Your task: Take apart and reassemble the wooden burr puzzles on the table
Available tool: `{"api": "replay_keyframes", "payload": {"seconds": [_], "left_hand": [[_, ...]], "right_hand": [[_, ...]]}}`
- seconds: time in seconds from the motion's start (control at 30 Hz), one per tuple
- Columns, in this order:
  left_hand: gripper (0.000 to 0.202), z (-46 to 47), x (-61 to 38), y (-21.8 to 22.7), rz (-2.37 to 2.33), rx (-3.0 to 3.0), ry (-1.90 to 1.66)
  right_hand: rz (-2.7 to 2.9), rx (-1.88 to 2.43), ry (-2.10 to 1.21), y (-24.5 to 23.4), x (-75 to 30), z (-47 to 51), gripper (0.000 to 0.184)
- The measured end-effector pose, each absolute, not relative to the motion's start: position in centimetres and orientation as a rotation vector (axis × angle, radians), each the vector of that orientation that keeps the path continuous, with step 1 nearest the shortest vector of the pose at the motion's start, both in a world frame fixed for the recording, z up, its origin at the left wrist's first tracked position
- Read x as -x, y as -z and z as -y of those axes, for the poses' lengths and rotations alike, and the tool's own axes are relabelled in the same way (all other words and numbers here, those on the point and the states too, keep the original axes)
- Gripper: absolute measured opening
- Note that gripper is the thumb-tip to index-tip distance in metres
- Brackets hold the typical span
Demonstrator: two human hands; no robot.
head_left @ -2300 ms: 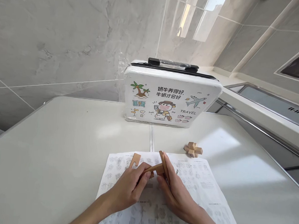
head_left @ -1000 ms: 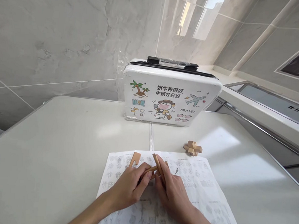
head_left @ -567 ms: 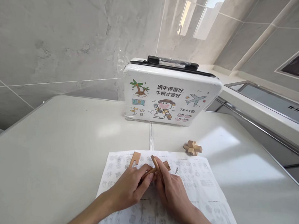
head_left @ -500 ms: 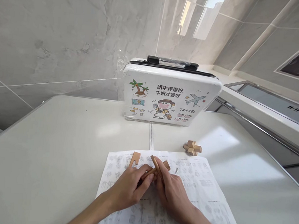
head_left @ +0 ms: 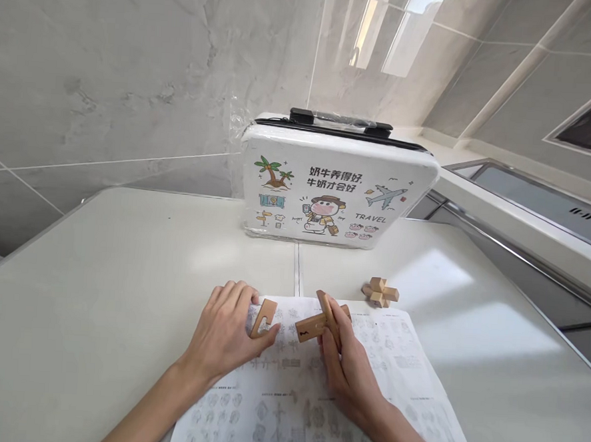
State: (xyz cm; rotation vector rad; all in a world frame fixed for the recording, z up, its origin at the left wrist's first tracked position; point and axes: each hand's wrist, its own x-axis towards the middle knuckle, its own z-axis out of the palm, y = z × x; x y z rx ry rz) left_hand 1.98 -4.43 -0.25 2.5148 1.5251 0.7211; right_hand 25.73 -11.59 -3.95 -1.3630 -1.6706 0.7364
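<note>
My right hand (head_left: 347, 364) grips two crossed wooden puzzle pieces (head_left: 319, 321) just above a printed instruction sheet (head_left: 396, 374). My left hand (head_left: 226, 330) has its fingers closing round a notched wooden piece (head_left: 263, 318) that lies on the sheet's far left corner. An assembled wooden burr puzzle (head_left: 381, 292) rests on the table beyond the sheet, to the right of both hands.
A small white suitcase (head_left: 338, 183) with cartoon travel prints stands at the back of the white table (head_left: 96, 289) against the tiled wall. A seam (head_left: 296, 268) runs down the table's middle. A ledge and window frame (head_left: 526, 208) lie to the right.
My left hand let go of the crossed pieces and moved left onto the notched piece. My right hand keeps the crossed pieces and has lifted them slightly.
</note>
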Motion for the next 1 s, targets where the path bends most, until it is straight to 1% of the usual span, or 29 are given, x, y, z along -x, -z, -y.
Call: {"api": "replay_keyframes", "payload": {"seconds": [0.07, 0.13, 0.23, 0.4, 0.47, 0.57, 0.73, 0.87, 1.0], "left_hand": [[0.037, 4.3, -1.8, 0.2, -1.543, -2.571, -0.650], [0.033, 4.4, -1.9, 0.1, -1.553, -2.589, -0.609], [0.028, 4.5, -2.1, 0.2, -1.549, -2.586, -0.602], [0.035, 4.6, -2.1, 0.7, -1.509, -2.555, -0.640], [0.039, 4.7, -2.2, 0.5, -1.511, -2.430, -0.668], [0.044, 5.1, -2.6, -0.3, -1.473, -2.017, -0.699], [0.042, 5.9, -3.4, -1.1, -1.088, -1.361, -0.734], [0.039, 6.1, -3.5, -1.0, -0.875, -1.142, -0.699], [0.038, 6.1, -3.6, -1.2, -0.861, -1.113, -0.698]], "right_hand": [[1.640, 1.335, -0.761, 3.7, -25.7, 11.6, 0.054], [1.596, 1.323, -0.811, 3.3, -25.7, 11.6, 0.054], [1.507, 1.325, -0.949, 2.7, -25.8, 11.6, 0.052], [1.374, 1.310, -1.089, 2.3, -25.8, 11.4, 0.053], [1.329, 1.299, -1.151, 2.3, -25.8, 11.3, 0.054], [1.254, 1.252, -1.265, 2.0, -25.9, 11.3, 0.057], [1.261, 1.190, -1.355, 1.6, -26.1, 11.6, 0.064], [1.371, 1.166, -1.335, 1.8, -26.1, 12.0, 0.069], [1.380, 1.170, -1.355, 1.8, -26.2, 12.0, 0.067]]}}
